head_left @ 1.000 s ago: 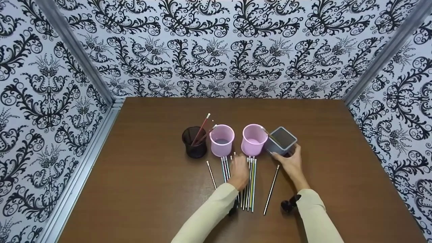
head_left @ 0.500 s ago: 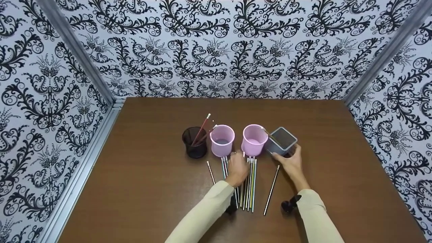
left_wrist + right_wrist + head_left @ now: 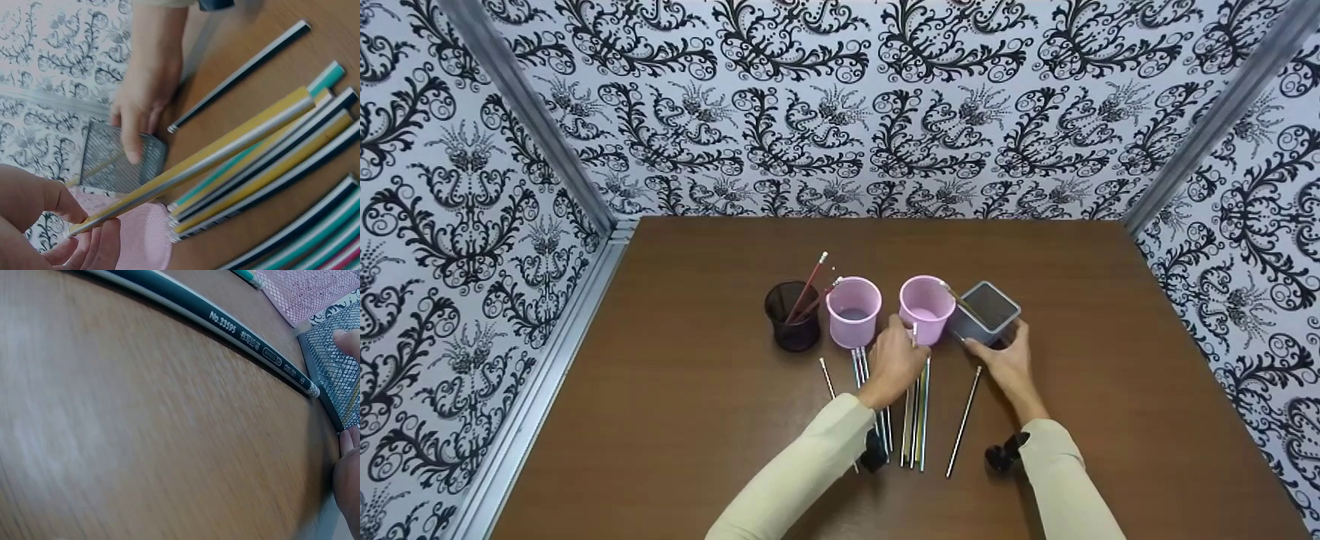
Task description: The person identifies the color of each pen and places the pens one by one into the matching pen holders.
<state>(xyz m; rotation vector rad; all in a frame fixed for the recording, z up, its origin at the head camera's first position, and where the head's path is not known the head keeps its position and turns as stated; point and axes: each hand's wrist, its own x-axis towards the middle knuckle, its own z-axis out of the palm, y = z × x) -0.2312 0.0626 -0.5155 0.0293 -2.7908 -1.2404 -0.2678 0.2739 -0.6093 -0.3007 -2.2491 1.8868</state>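
Four mesh pencil holders, clock laid over the loose pencils with twelve at the patterned wall point(image 3: 840, 112): one round black cup point(image 3: 797, 339) between ten and eleven, one pink cup point(image 3: 853, 334) at eleven, a second pink cup point(image 3: 936, 330) at one, one square grey holder point(image 3: 973, 328) nearing two. Your right hand point(image 3: 1009, 367) grips the square grey holder from its four o'clock side. Your left hand point(image 3: 894, 364), toward twelve, pinches one yellow-and-silver pencil point(image 3: 197, 163) near its eraser end, in front of the second pink cup. Progress, judged by count: early. Housed: one red pencil point(image 3: 813, 276) and one darker reddish pencil point(image 3: 817, 301) in the round black cup; one yellow pencil point(image 3: 962, 301) in the square grey holder. Loose: a right-hand row point(image 3: 270, 162) of about five, teal, yellow and black; a left-hand row point(image 3: 322, 224), teal, black and pink-red, partly hidden; one single dark pencil point(image 3: 225, 326) between three and four; another lone pencil point(image 3: 828, 379) at nine. Lettering: the single dark pencil reads "No.33595", then blurred Chinese characters, a boxed mark, a brand word resembling "deli", apparently "HB". Print on the yellow-and-silver pencil: illegible.
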